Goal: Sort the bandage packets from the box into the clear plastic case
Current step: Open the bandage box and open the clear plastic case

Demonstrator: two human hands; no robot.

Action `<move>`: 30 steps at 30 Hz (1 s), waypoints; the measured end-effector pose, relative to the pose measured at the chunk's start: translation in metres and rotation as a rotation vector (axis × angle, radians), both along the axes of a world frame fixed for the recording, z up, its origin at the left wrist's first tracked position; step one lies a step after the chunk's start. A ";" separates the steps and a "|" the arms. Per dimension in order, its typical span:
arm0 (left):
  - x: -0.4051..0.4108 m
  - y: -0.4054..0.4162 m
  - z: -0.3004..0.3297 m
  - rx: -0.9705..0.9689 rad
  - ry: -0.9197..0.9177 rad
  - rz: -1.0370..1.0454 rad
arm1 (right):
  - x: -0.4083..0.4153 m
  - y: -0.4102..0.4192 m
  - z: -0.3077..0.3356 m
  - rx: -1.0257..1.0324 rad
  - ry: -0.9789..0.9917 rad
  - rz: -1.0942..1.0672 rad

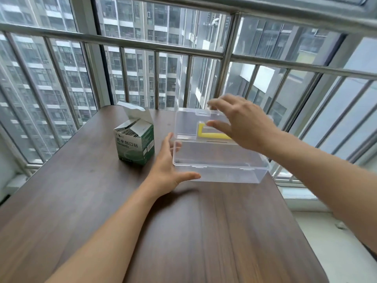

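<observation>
Dark wood-grain table [183, 231] stood against a railed window [155, 48], tower blocks beyond the glass.

Clear plastic case [220, 166] sat near the table's far right edge, open. Its lid [189, 123] stood tilted back behind the tray, and a yellow handle [212, 135] showed through the lid. Nothing could be seen in the tray.

Green-and-white box [135, 146] stood upright just left of the case, apart from it, top flap raised. Bandage packets [127, 132] were packed inside it, edges showing at the opening.

Left hand [168, 170] was at the case's left end, between box and case. Fingers were straight and together along the end wall, with the tips seen through the clear plastic. Thumb was spread out along the front lower corner. Contact looked likely but could not be confirmed.

Right hand [238, 123] was raised in front of the lid, fingers loosely spread and slightly blurred, thumb apart below them. It held nothing; could not tell if the fingertips touched the lid.
</observation>
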State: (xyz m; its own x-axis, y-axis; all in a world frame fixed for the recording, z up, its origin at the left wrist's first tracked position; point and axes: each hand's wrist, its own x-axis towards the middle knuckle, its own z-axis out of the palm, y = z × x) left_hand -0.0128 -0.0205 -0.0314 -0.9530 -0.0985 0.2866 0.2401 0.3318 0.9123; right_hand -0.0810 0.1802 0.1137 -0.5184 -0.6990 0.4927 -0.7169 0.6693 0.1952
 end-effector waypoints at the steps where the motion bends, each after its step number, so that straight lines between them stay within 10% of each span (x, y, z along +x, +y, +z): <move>1: 0.001 0.000 0.000 0.008 0.000 -0.002 | 0.002 0.008 -0.006 -0.153 -0.031 0.007; 5: 0.002 0.003 0.003 0.013 0.017 0.004 | 0.038 0.041 -0.046 -0.546 0.054 -0.010; 30: 0.001 0.006 0.011 0.297 -0.034 0.037 | 0.080 0.049 -0.108 -0.379 -0.181 -0.096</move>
State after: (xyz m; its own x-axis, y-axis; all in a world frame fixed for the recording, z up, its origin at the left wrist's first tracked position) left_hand -0.0119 -0.0140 -0.0202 -0.9559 -0.2077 0.2078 0.2001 0.0575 0.9781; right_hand -0.0013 0.2295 0.0057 -0.6739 -0.4304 0.6005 -0.6477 0.7352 -0.1999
